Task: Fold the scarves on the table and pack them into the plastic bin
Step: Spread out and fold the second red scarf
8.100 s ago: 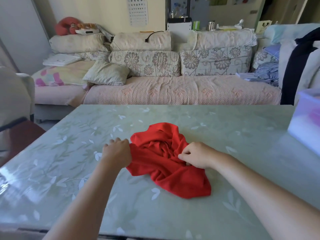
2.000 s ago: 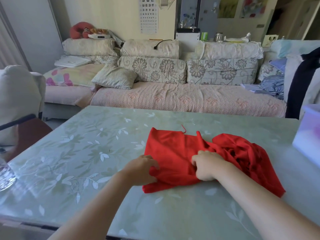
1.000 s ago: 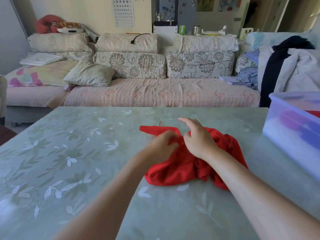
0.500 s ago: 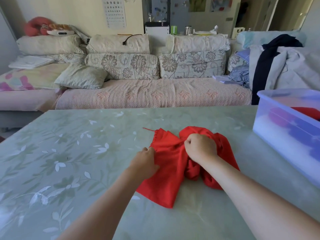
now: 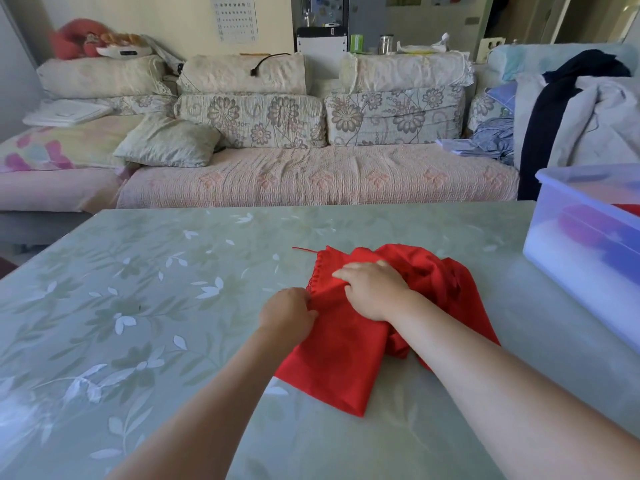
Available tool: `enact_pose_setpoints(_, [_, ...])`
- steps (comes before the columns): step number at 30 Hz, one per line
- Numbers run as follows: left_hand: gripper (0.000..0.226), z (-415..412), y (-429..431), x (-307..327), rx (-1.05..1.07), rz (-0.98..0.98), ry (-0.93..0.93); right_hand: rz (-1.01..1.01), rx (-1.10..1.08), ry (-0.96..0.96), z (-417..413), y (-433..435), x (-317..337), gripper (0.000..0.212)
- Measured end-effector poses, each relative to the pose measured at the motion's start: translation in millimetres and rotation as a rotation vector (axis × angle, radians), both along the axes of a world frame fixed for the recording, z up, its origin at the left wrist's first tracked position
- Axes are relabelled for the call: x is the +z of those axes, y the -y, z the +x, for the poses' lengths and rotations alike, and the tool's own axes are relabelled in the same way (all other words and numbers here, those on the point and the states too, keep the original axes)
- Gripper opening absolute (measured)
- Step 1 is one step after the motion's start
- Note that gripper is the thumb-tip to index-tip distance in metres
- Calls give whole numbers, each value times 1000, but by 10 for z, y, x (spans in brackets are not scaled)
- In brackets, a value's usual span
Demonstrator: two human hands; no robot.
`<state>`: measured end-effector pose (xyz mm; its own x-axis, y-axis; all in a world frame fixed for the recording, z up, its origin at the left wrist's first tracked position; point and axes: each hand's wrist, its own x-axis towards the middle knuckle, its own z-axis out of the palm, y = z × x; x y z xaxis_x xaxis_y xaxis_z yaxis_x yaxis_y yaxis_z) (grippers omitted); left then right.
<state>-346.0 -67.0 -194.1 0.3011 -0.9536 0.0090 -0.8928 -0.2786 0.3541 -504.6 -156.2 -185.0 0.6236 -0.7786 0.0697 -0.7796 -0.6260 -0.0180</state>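
A red scarf lies partly flattened on the green leaf-patterned table, its right part still bunched. My left hand pinches the scarf's left edge near its middle. My right hand rests flat on the cloth with fingers spread toward the left edge, pressing it down. The translucent plastic bin stands at the table's right side, with purple and red cloth showing inside. A loose thread sticks out at the scarf's far left corner.
A sofa with floral cushions runs along the far side of the table. Clothes are piled at its right end, behind the bin. The table's left half holds nothing in view.
My right hand has opened from a fist and now lies flat on the scarf, farther left. The scarf's left part is smoother. My left hand has stayed at the left edge.
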Motion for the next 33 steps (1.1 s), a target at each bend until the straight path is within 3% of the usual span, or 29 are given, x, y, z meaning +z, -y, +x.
enact_pose_setpoints(3, [17, 9, -9, 30, 57, -80, -42, 79, -200, -107, -79, 72, -113, 46])
enact_pose_setpoints(6, [14, 11, -16, 68, 57, -123, -28, 12, -120, 53, -76, 105, -121, 42])
enact_pose_setpoints(11, [18, 133, -36, 178, 91, -157, -5, -58, 5, 241, 54, 111, -29, 11])
enact_pose_setpoints(15, [20, 292, -107, 360, 127, -242, 49, -148, -12, 463, 183, 17, 60, 9])
enact_pose_setpoints(25, [15, 1248, -591, 777, 167, -538, 10, -91, 28, 730, 1250, -537, 428, 15])
enact_pose_setpoints(27, [18, 1526, -723, 850, 252, -598, 54, 7, 113, 769, 1598, -600, 548, 19])
enact_pose_setpoints(29, [20, 1853, -876, 893, 384, -634, 79, 143, 232, 682, 1952, -693, 664, 41])
enact_pose_setpoints(31, [18, 2213, -1049, 853, 524, -599, 97, 279, 338, 552, 2253, -821, 715, 64])
enact_pose_setpoints(33, [21, 2521, -1212, 724, 619, -473, 126, 291, 386, 502, 2468, -927, 674, 67])
